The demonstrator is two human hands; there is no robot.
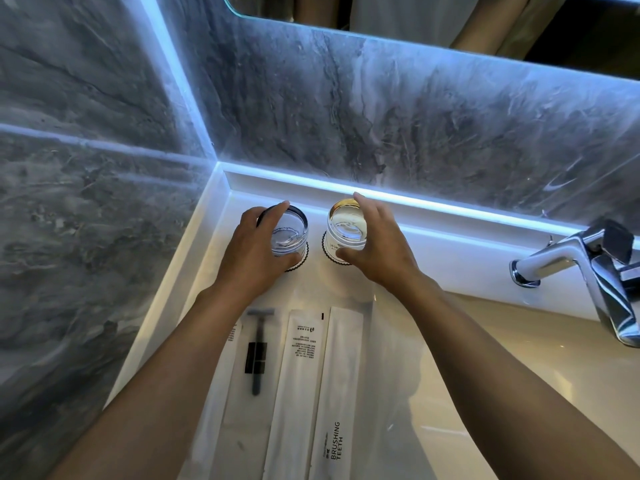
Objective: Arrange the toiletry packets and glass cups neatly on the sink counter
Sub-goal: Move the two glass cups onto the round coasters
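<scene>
Two glass cups stand side by side near the back corner of the white counter (349,292), each on a round paper coaster. My left hand (252,251) wraps the dark-rimmed cup (289,232). My right hand (375,247) grips the gold-rimmed cup (347,225), thumb in front, fingers behind. In front of the cups lie long white toiletry packets in a row: a razor packet (254,355) with the razor showing, a middle packet (301,386) with small print, and a packet (337,393) marked BRUSHING TEETH. Another packet (232,336) peeks from under my left forearm.
A chrome faucet (588,268) stands at the right, over the beige sink basin (491,358). Grey marble walls close the corner at left and back, with a lit raised ledge (450,216) along the back. A mirror (450,19) hangs above.
</scene>
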